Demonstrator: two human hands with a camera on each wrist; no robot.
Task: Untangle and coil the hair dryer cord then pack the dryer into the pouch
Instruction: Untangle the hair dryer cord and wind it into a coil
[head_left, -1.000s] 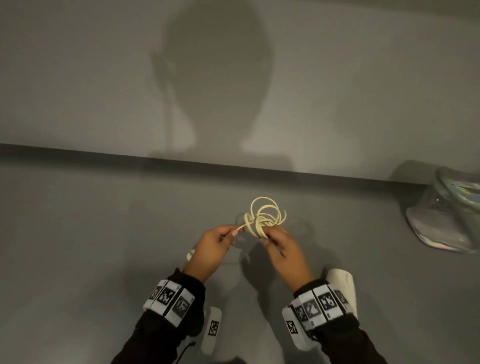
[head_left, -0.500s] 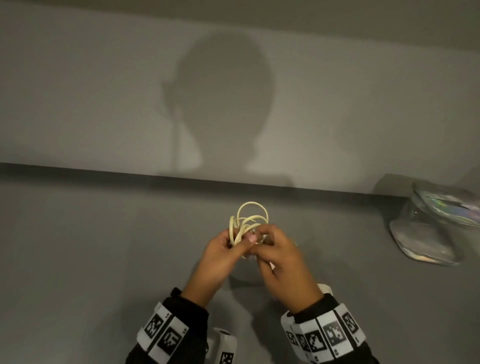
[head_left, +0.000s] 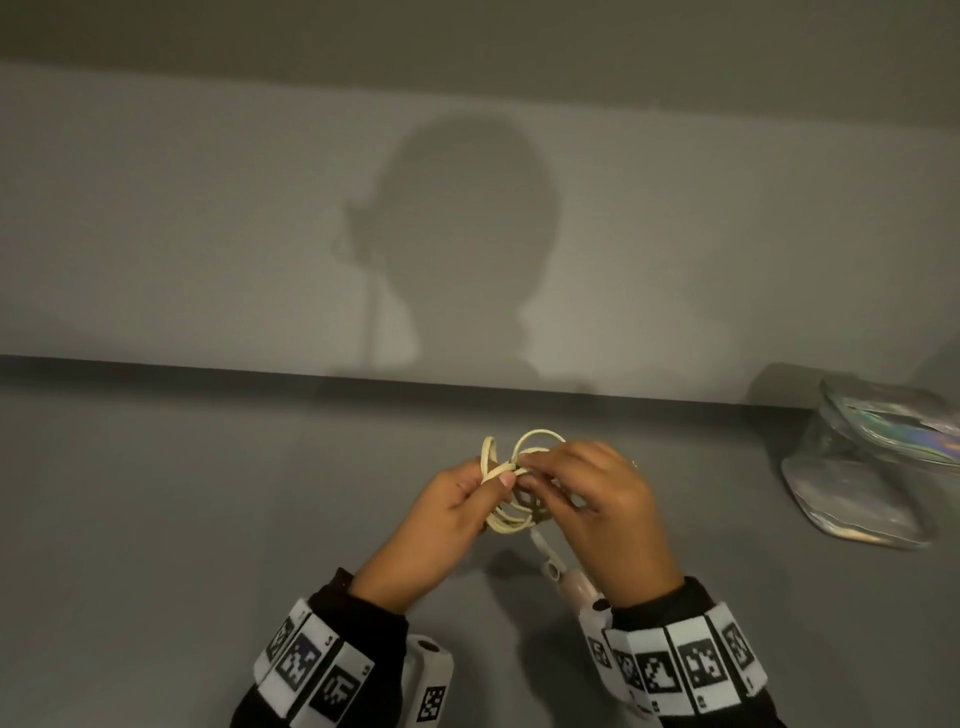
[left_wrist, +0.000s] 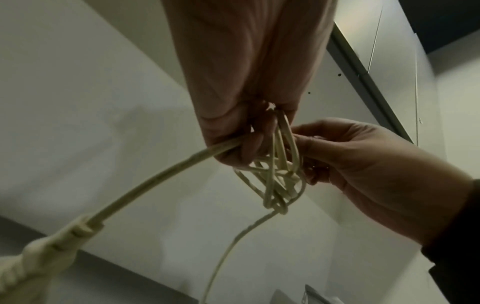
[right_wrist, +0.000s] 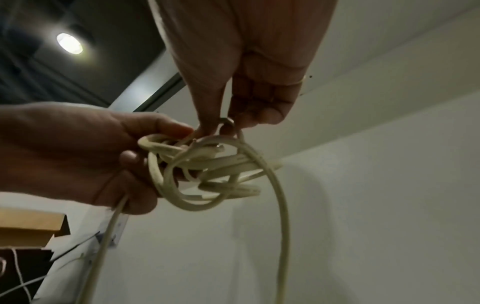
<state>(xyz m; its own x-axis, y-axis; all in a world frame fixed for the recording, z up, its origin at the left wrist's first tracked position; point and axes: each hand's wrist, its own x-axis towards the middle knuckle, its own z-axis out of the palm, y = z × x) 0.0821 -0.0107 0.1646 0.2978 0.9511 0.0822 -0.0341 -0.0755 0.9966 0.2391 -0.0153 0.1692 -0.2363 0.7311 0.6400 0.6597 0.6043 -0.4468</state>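
A cream hair dryer cord is bunched in tangled loops above the grey table. My left hand grips the loops from the left, with one strand running out through its fist. My right hand pinches a single loop at the top of the bundle. The cord's ribbed end leads down to the pale dryer, mostly hidden under my right wrist. A clear pouch with an iridescent rim lies at the far right.
A plain wall rises behind the table's back edge. A cardboard box shows low on the left in the right wrist view. Bare table surface lies to the left and between my hands and the pouch.
My hands have come together around the cord bundle. The left hand, which pinched one strand out to the left, now grips the loops. The head view has tilted upward.
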